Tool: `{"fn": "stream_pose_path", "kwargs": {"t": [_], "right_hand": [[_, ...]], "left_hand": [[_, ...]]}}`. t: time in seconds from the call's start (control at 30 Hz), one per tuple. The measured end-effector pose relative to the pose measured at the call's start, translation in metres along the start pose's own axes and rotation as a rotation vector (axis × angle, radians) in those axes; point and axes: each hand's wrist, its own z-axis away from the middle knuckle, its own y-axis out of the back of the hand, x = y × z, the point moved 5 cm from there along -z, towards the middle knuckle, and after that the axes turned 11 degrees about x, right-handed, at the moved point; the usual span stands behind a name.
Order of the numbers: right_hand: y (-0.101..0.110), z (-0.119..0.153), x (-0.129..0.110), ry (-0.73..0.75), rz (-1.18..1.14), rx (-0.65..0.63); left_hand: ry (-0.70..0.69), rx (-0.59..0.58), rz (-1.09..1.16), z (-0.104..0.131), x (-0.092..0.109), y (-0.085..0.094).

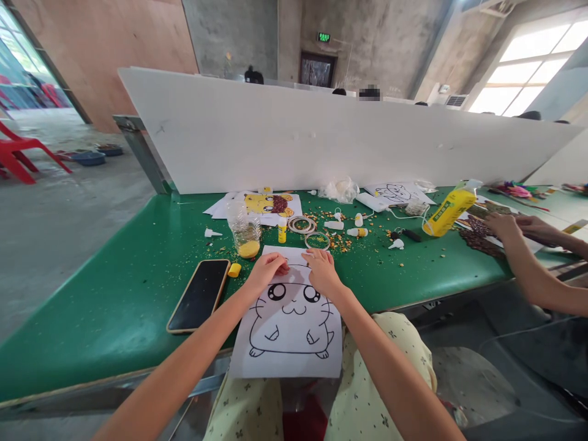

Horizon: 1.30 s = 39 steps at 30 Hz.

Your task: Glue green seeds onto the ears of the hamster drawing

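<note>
A white sheet with a black-outlined hamster drawing (294, 334) lies at the green table's front edge, its lower part hanging over. My left hand (270, 268) rests on the sheet's upper left, its fingers curled together; whatever they pinch is too small to name. On the upper right of the sheet, my right hand (321, 269) lies with its fingers spread and nothing in them. Just beyond the sheet are a yellow glue bottle (282, 231) standing upright, tape rings (302, 225) and a clear plastic jar (245, 233) with yellow grains.
Left of the sheet lie a phone (199, 296) and a yellow cap (234, 270). Scattered seeds, small glue bottles (357, 233) and a large yellow bottle (450, 210) are farther right. Another person's hands (505, 226) work at the right. A white partition (321, 141) stands behind.
</note>
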Motion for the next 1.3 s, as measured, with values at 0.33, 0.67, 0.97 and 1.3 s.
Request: {"fn": "stream_pose_path", "kwargs": {"t": [0.33,0.67,0.97,1.3], "right_hand": [[-0.008,-0.004,0.004,-0.067,-0.009,0.014],[-0.005,-0.004,0.0,-0.148,-0.316,0.131],[0.009,-0.009,-0.01,-0.296,-1.059,0.064],[0.028,0.01,-0.025,-0.338,-1.591,-0.255]], "left_hand": [[-0.007,-0.009,-0.012,-0.001,-0.001,0.0],[0.002,-0.006,-0.016,-0.001,0.0,0.0],[-0.009,-0.002,-0.02,0.001,0.004,0.0],[-0.003,-0.009,-0.03,0.001,0.001,0.001]]}}
